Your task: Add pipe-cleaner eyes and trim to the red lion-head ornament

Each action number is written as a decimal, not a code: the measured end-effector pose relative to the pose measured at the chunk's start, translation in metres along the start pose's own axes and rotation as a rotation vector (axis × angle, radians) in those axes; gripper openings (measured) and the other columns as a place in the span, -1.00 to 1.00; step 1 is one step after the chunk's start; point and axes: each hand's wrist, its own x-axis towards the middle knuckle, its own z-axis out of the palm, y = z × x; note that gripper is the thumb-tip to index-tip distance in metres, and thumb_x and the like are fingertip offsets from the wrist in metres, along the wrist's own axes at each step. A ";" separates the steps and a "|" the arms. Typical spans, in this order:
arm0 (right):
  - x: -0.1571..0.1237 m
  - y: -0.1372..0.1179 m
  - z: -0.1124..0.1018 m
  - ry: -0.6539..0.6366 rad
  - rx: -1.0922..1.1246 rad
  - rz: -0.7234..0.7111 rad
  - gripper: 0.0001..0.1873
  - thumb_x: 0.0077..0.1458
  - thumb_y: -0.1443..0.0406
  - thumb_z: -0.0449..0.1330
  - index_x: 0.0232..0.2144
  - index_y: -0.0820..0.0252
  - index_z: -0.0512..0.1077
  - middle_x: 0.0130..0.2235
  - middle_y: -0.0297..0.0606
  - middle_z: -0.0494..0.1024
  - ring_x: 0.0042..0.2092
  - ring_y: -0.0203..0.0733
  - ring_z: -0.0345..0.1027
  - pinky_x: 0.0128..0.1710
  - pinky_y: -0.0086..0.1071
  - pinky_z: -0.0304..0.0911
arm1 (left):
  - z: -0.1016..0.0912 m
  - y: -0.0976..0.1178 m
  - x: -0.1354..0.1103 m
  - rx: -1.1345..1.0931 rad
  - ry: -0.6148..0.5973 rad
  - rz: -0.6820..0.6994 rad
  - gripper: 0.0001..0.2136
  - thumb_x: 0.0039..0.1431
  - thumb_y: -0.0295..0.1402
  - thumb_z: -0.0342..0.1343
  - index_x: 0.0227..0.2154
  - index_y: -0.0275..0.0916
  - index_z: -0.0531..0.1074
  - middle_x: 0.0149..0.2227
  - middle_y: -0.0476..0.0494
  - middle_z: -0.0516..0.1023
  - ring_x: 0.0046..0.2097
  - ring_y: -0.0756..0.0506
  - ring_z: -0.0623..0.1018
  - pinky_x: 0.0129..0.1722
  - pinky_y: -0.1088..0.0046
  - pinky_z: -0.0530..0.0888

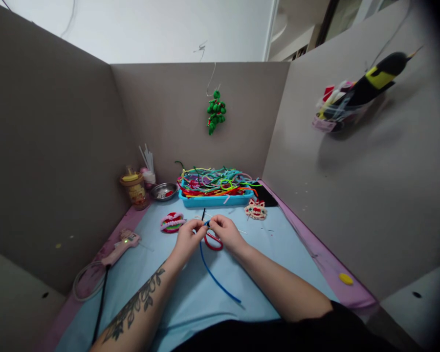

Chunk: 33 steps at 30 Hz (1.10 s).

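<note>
Both hands (pixel 186 237) (pixel 228 233), fingers (pixel 196 223) pinching blue pipe cleaner (pixel 216 280), red-handled scissors (pixel 214 249) beneath, tray (pixel 216 201) beyond

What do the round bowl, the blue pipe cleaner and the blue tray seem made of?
Round bowl: likely polished metal, from its silvery color and bright reflections.
Blue pipe cleaner: possibly fuzzy fiber on wire, judging by its curve; pile too fine to confirm.
Blue tray: probably smooth plastic, given its even color.

Soft lt., dark R edge
</note>
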 end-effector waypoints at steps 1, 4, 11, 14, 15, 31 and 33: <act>0.000 0.000 0.000 -0.005 -0.006 -0.002 -0.74 -0.03 0.12 0.14 -0.54 0.18 0.27 -0.64 -0.48 0.16 -0.59 -0.39 -0.04 -0.61 -0.49 -0.08 | 0.000 0.000 0.000 -0.001 0.000 0.003 -0.81 0.02 -0.28 0.07 -0.53 -0.30 0.45 -0.49 -0.08 0.48 -0.41 -0.03 0.43 -0.48 0.52 0.30; 0.001 0.001 -0.001 -0.028 -0.007 -0.001 -0.74 -0.03 0.12 0.13 -0.54 0.18 0.26 -0.64 -0.48 0.15 -0.59 -0.40 -0.05 -0.62 -0.50 -0.08 | -0.002 -0.001 0.001 -0.015 -0.005 0.001 -0.79 0.02 -0.24 0.09 -0.50 -0.30 0.47 -0.47 -0.10 0.50 -0.40 -0.04 0.45 -0.49 0.52 0.31; 0.001 0.002 -0.002 -0.090 -0.031 -0.010 -0.76 -0.02 0.14 0.12 -0.55 0.18 0.25 -0.64 -0.48 0.16 -0.59 -0.39 -0.02 -0.61 -0.50 -0.08 | -0.005 -0.003 0.003 -0.043 -0.037 -0.005 -0.81 -0.01 -0.26 0.12 -0.48 -0.29 0.51 -0.43 -0.12 0.54 -0.36 -0.06 0.48 -0.42 0.49 0.35; 0.001 0.000 -0.003 -0.110 -0.058 -0.027 -0.77 -0.03 0.16 0.13 -0.55 0.19 0.24 -0.61 -0.47 0.18 -0.56 -0.39 0.00 -0.58 -0.50 -0.06 | -0.006 -0.003 0.004 -0.053 -0.063 -0.011 -0.83 -0.02 -0.28 0.12 -0.48 -0.30 0.51 -0.42 -0.13 0.55 -0.35 -0.07 0.47 -0.39 0.48 0.36; 0.002 0.000 -0.004 -0.118 -0.069 -0.033 -0.77 -0.03 0.17 0.13 -0.56 0.19 0.25 -0.60 -0.46 0.19 -0.55 -0.39 0.01 -0.57 -0.50 -0.05 | -0.007 -0.003 0.004 -0.060 -0.079 -0.013 -0.83 -0.02 -0.28 0.13 -0.48 -0.30 0.52 -0.43 -0.13 0.55 -0.35 -0.07 0.47 -0.38 0.48 0.36; 0.000 -0.004 -0.002 -0.147 0.348 0.218 -0.64 -0.24 0.10 0.32 -0.50 0.23 0.34 -0.59 -0.35 0.45 -0.58 -0.36 0.29 -0.60 -0.51 0.09 | -0.007 -0.005 0.006 -0.239 -0.137 -0.128 -0.76 -0.09 -0.20 0.20 -0.48 -0.31 0.41 -0.54 -0.01 0.44 -0.47 0.02 0.39 -0.44 0.52 0.31; -0.001 -0.004 -0.001 -0.133 0.401 0.243 -0.62 -0.29 0.12 0.36 -0.50 0.23 0.34 -0.58 -0.36 0.46 -0.55 -0.33 0.33 -0.59 -0.51 0.12 | -0.008 -0.006 0.006 -0.241 -0.124 -0.133 -0.76 -0.11 -0.21 0.21 -0.47 -0.30 0.40 -0.54 -0.01 0.44 -0.47 0.02 0.40 -0.45 0.52 0.31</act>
